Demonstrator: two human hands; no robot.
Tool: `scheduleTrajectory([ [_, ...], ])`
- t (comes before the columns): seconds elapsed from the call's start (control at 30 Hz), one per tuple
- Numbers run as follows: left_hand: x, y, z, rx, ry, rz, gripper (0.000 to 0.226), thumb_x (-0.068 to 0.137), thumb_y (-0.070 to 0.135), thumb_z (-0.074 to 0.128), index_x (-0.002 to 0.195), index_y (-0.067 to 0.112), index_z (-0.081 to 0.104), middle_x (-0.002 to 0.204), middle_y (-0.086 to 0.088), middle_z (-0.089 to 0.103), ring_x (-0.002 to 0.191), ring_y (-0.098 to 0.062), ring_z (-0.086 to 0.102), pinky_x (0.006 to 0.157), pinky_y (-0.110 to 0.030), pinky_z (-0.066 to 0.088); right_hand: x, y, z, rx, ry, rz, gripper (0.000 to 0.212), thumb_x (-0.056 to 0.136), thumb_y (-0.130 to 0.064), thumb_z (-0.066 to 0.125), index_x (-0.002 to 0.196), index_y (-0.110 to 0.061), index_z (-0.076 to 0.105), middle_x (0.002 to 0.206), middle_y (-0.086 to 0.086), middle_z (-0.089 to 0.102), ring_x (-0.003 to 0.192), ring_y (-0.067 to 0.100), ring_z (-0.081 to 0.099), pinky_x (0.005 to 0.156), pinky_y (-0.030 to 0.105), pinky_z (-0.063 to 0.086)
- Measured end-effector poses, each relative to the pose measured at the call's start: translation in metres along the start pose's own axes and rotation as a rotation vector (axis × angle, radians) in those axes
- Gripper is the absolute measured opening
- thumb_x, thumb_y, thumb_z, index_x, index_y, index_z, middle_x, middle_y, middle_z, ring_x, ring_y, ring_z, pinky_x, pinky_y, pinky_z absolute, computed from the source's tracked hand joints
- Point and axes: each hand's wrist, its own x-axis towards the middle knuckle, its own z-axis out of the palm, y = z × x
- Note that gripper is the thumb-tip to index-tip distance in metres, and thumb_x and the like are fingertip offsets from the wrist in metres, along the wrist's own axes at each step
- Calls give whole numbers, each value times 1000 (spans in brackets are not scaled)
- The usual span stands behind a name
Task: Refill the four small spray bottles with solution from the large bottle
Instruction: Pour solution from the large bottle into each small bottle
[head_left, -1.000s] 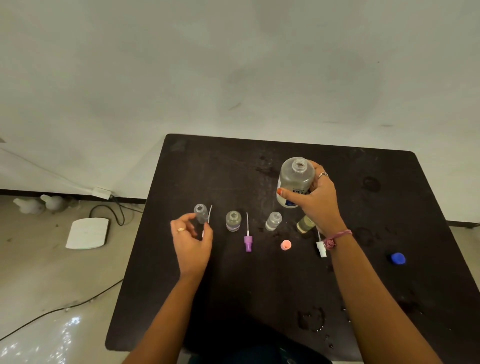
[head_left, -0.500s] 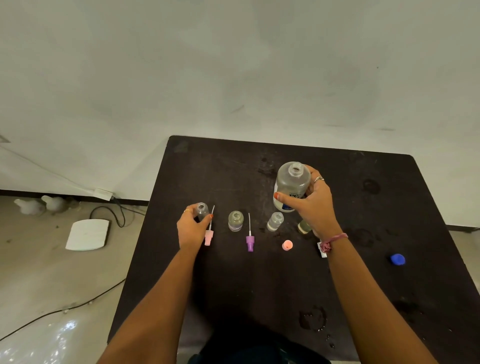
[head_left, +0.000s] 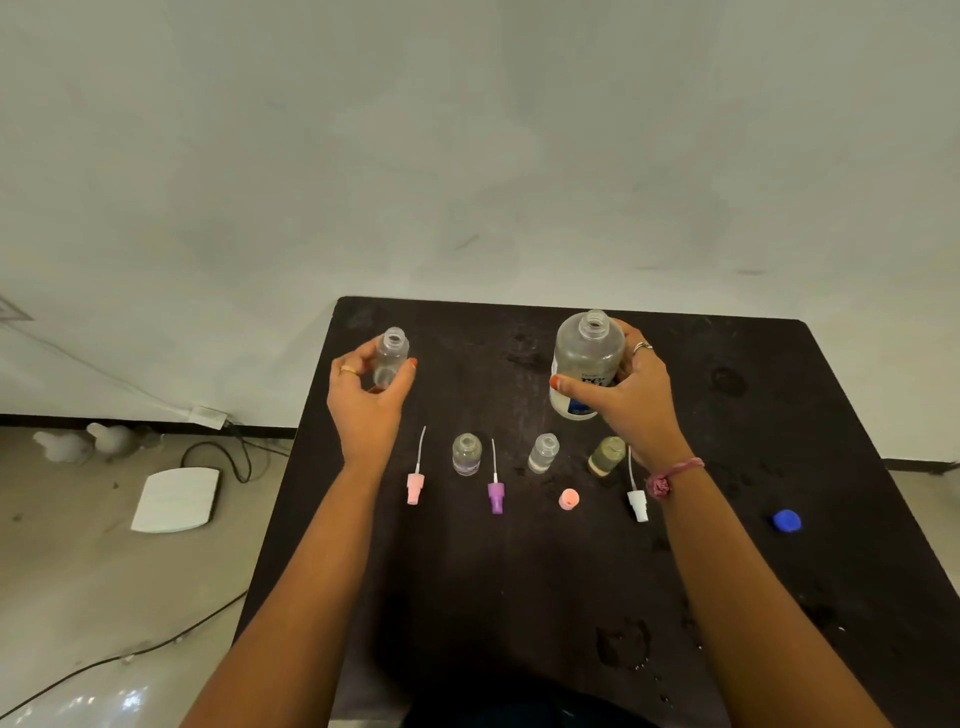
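Observation:
My left hand holds a small clear open bottle lifted above the black table at its left side. My right hand grips the large clear uncapped bottle, upright, with a white and blue label. Three small open bottles stand in a row on the table: one with a purple base, a clear one, and an olive one beside my right wrist. Spray heads lie in front of them: pink, purple, white.
A small pink cap lies between the purple and white spray heads. A blue cap lies at the table's right. Wet spots mark the near table. On the floor at left are a white device and cables.
My left hand closed on the leftmost small bottle and lifted it off the table, up and away from me. The large bottle in my right hand rose slightly. The pink spray head stayed on the table.

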Motion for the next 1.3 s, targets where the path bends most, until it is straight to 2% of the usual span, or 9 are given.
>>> scheduleTrajectory([
  [0.13, -6, 44, 10, -42, -62, 75, 35, 79, 19, 77, 107, 29, 59, 115, 0, 59, 94, -2, 59, 70, -2, 45, 4, -13, -15, -7, 3, -21, 72, 64, -27, 86, 127, -23, 52, 119, -7, 61, 110, 11, 58, 95, 29, 50],
  [0.27, -13, 79, 23, -93, -129, 132, 36, 76, 24, 80, 106, 33, 61, 115, 3, 63, 100, -8, 62, 75, -11, 51, 9, -31, -35, -18, 3, -53, 71, 65, -25, 85, 127, -26, 50, 119, -9, 60, 108, 10, 58, 92, 21, 50],
  [0.37, -22, 103, 35, -120, -159, 126, 39, 76, 27, 80, 111, 29, 63, 114, 5, 64, 101, -9, 63, 78, -16, 54, 12, -44, -52, -28, -6, -83, 71, 65, -27, 85, 127, -28, 51, 118, -9, 61, 107, 10, 59, 87, 17, 50],
  [0.53, -43, 137, 56, -174, -209, 144, 44, 75, 25, 81, 116, 19, 66, 111, 7, 67, 100, -6, 64, 73, -10, 51, 16, -70, -82, -72, 26, -147, 68, 64, -26, 86, 123, -31, 52, 112, -10, 62, 102, 11, 60, 84, 18, 50],
  [0.8, -76, 182, 90, -225, -295, 166, 41, 72, 25, 83, 109, 29, 66, 107, 11, 68, 100, -9, 62, 72, -13, 53, 23, -111, -132, -159, 54, -250, 75, 60, -31, 88, 126, -32, 54, 114, -13, 63, 102, 5, 59, 84, 16, 49],
  [0.97, -91, 205, 105, -238, -294, 191, 40, 72, 28, 83, 107, 32, 64, 104, 17, 66, 100, -7, 61, 69, -10, 51, 31, -136, -162, -285, 70, -347, 80, 57, -34, 88, 129, -32, 53, 118, -9, 61, 104, 9, 57, 87, 20, 49],
  [1.17, -101, 226, 118, -269, -271, 198, 41, 71, 29, 83, 108, 31, 64, 104, 17, 65, 99, -7, 60, 68, -10, 51, 41, -161, -189, -510, 79, -472, 80, 60, -32, 87, 131, -33, 50, 116, -2, 57, 97, 8, 49, 77, 6, 36],
  [1.23, -104, 231, 122, -284, -268, 201, 41, 71, 28, 83, 106, 32, 63, 104, 18, 65, 98, -6, 61, 68, -10, 51, 44, -168, -196, -550, 91, -519, 78, 60, -31, 86, 130, -32, 51, 115, 0, 58, 99, 12, 52, 80, 12, 39],
  [1.3, -106, 236, 125, -298, -263, 205, 40, 70, 27, 84, 105, 31, 63, 103, 17, 65, 96, -6, 61, 67, -10, 51, 46, -174, -202, -600, 102, -573, 78, 60, -30, 86, 130, -30, 52, 115, 3, 58, 103, 19, 54, 85, 24, 45],
])
